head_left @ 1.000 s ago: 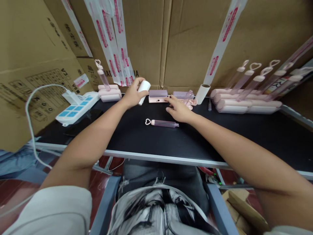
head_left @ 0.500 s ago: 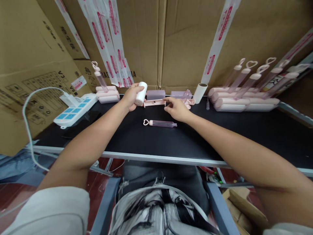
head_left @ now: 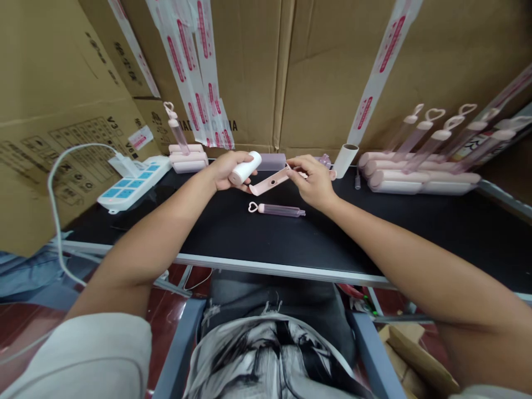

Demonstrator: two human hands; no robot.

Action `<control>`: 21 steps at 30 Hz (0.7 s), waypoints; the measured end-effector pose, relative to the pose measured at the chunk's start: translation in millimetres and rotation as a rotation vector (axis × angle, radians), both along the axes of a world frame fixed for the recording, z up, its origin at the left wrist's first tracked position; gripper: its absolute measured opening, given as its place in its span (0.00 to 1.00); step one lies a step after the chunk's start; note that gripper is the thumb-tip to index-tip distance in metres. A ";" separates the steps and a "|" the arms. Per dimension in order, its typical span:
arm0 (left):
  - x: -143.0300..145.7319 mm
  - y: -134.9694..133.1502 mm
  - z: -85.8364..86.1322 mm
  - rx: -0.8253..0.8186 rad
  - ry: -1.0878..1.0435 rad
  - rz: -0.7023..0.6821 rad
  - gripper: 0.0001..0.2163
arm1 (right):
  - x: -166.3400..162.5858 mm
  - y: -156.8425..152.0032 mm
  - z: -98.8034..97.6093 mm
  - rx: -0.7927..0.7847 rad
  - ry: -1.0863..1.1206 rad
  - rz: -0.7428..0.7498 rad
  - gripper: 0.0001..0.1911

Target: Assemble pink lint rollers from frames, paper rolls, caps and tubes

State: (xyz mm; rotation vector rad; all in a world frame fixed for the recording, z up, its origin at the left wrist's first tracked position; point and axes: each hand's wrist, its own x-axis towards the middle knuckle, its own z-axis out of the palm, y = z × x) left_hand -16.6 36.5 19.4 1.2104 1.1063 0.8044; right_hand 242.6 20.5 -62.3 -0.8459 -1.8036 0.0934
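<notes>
My left hand is closed round a white roll, tilted with its pinkish end toward me. A long pink plastic holder with a dark hole in its middle slants up to the right; its right end is pinched in my right hand, its left end close to my left fingertips. Between me and the holder lies a clear purple tube with a heart-shaped handle. Behind the hands sits a translucent purple cover. Beyond my right hand a white cardboard-cored roll stands upright, leaning slightly.
At the right stand several pink holders with heart-handled tubes, and one such assembly is at the left. A power strip with a white cable rests on the left. Cardboard walls close off the back. A small clear piece lies right of the standing roll.
My right hand has lifted the right end of the pink holder off the table, so it now slants. My left hand has tipped the white roll further over.
</notes>
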 end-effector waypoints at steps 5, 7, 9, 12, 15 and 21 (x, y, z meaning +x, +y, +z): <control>11.2 -8.4 -3.2 0.026 0.006 -0.104 0.22 | -2.3 -2.3 2.7 0.019 0.062 -0.036 0.14; 18.9 -11.9 -4.8 0.070 0.006 -0.077 0.21 | -1.9 -1.4 4.1 0.003 0.106 -0.040 0.15; 27.4 -14.5 -6.5 0.151 0.019 0.045 0.20 | -1.9 -1.7 7.2 -0.026 0.170 -0.039 0.18; 38.9 -16.8 -9.9 0.299 -0.010 0.290 0.20 | -5.4 -7.8 14.7 -0.125 0.245 -0.025 0.19; 46.4 -20.0 -14.5 0.424 -0.046 0.333 0.20 | -12.8 -20.1 23.9 -0.297 0.312 0.004 0.17; 51.2 -36.4 -17.6 0.480 -0.048 0.112 0.24 | -22.5 -37.4 38.0 -0.470 0.395 0.033 0.12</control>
